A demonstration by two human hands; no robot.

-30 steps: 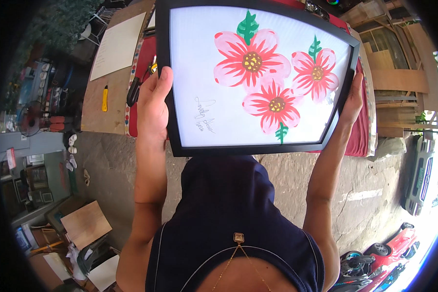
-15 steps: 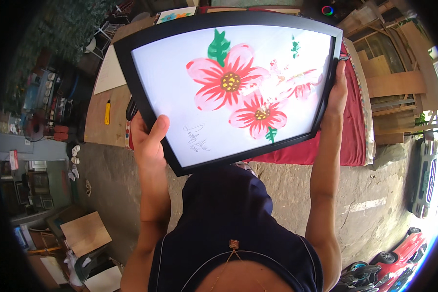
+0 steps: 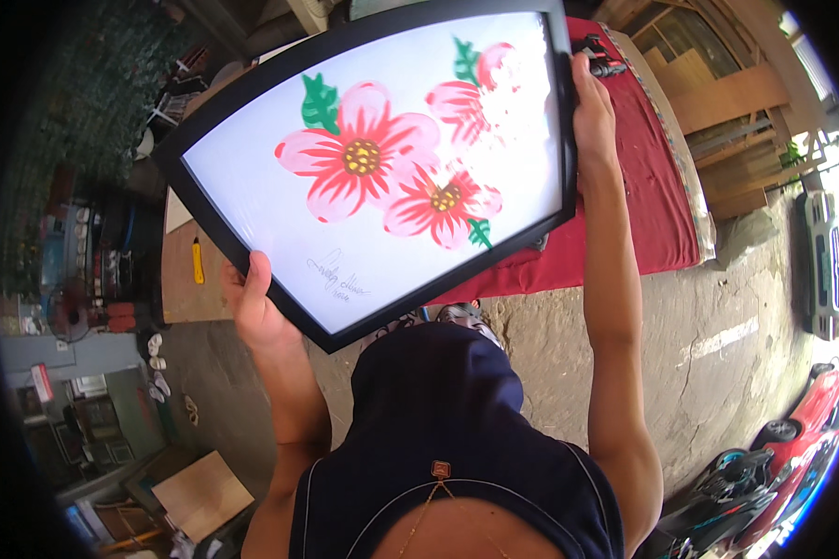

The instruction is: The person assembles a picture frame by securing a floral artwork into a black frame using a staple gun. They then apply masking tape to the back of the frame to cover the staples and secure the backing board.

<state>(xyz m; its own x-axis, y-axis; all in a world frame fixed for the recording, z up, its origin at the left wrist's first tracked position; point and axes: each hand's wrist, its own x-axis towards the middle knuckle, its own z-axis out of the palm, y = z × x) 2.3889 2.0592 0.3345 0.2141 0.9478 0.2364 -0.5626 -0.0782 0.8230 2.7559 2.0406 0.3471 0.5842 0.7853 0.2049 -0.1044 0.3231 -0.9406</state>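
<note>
A framed flower painting (image 3: pixel 280 205) is held up in front of me, tilted with its left side lower. Its frame is black, and pink-red flowers with green leaves show on a white ground, with handwriting near the lower left. Glare washes out part of the right flower. My left hand (image 3: pixel 261 303) grips the lower left edge, thumb on the front and fingers mostly hidden behind. On the right edge, my right hand (image 3: pixel 594 116) holds the frame, its fingers partly out of sight.
Beyond the frame stands a table with a red cloth (image 3: pixel 648 177). A yellow cutter knife (image 3: pixel 198 261) lies on its brown left part, and a dark tool (image 3: pixel 601 61) on the far right. Wooden boards (image 3: pixel 727 98) lean at the right. Motorcycles (image 3: pixel 718 503) and a red car (image 3: pixel 811 410) stand lower right.
Both hands have shifted the framed painting leftward and slightly tilted it. The view has turned a little, and the dark tool on the red cloth now shows more fully.
</note>
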